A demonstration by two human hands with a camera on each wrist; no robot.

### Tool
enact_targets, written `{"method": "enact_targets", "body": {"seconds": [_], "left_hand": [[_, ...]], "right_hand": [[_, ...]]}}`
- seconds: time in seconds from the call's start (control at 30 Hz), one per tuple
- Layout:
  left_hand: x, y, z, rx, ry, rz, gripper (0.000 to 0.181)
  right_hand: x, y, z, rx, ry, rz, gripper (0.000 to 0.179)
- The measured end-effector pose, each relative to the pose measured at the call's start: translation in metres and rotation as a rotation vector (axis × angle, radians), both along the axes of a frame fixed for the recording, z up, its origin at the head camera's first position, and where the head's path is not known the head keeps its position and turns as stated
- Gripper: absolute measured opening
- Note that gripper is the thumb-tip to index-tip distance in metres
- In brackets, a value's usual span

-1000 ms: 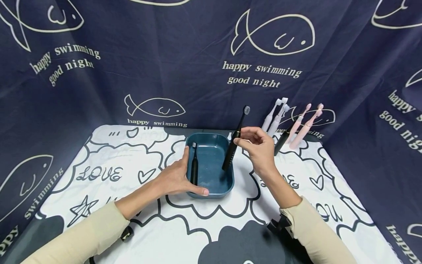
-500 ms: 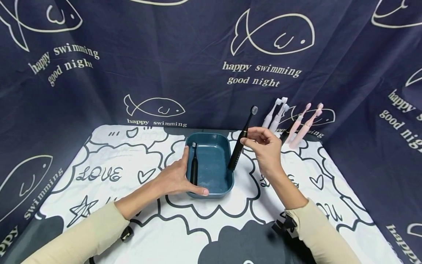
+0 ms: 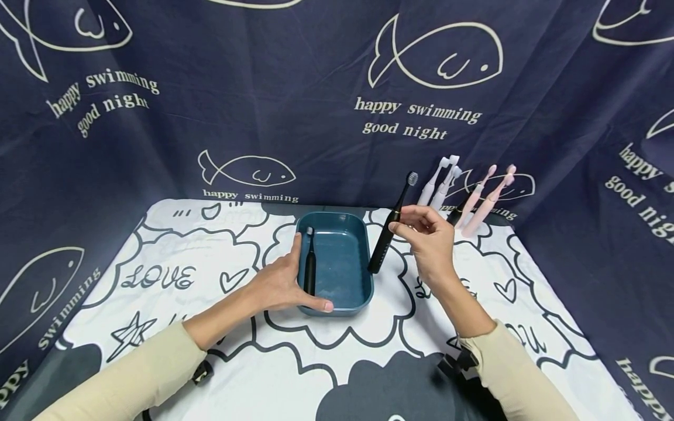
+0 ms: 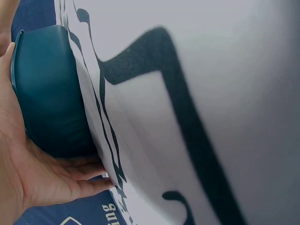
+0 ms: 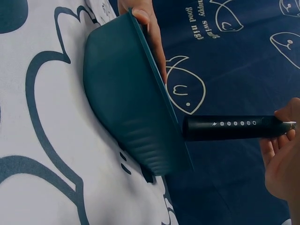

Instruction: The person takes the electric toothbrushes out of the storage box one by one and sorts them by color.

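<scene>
In the head view, my left hand (image 3: 281,283) lies against the left side of a blue plastic bin (image 3: 339,307). Its thumb reaches along the near rim and its fingers extend along the outer wall, also seen in the left wrist view on the bin (image 4: 49,93). A black electric toothbrush (image 3: 310,272) lies inside the bin on the left. My right hand (image 3: 429,240) pinches a second black electric toothbrush (image 3: 383,245) by the upper handle, tilted with its brush head up. The handle's lower end overlaps the bin's right rim; a row of small marks shows on the handle (image 5: 229,127).
Several upright toothbrushes stand at the back right: white ones (image 3: 429,190), pink ones (image 3: 487,207) and a black one (image 3: 457,215) partly hidden behind my right hand. A patterned white cloth (image 3: 210,327) covers the table; dark blue fish-print curtains (image 3: 326,88) rise behind it.
My right hand and its black toothbrush have shifted right, from over the bin's interior to its right rim, slowing in the last half second. My left hand and the bin have stayed put.
</scene>
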State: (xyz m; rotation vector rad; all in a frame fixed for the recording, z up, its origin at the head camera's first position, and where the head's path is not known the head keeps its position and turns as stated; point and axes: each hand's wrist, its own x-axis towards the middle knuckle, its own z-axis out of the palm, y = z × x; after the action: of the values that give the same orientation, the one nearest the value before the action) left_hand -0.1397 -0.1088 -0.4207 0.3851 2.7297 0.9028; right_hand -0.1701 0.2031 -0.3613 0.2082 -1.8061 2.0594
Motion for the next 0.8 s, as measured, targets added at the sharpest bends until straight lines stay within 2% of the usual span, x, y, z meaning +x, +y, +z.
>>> {"method": "enact_targets", "body": {"seconds": [0.33,0.8], "left_hand": [[0.0,-0.001,0.0,0.007,0.002,-0.002,0.178],[0.0,-0.002,0.0,0.017,-0.003,-0.007,0.178]], "right_hand": [[0.0,0.008,0.003,0.032,-0.01,-0.039,0.036],[0.0,0.022,-0.002,-0.004,0.008,-0.068,0.036]]}}
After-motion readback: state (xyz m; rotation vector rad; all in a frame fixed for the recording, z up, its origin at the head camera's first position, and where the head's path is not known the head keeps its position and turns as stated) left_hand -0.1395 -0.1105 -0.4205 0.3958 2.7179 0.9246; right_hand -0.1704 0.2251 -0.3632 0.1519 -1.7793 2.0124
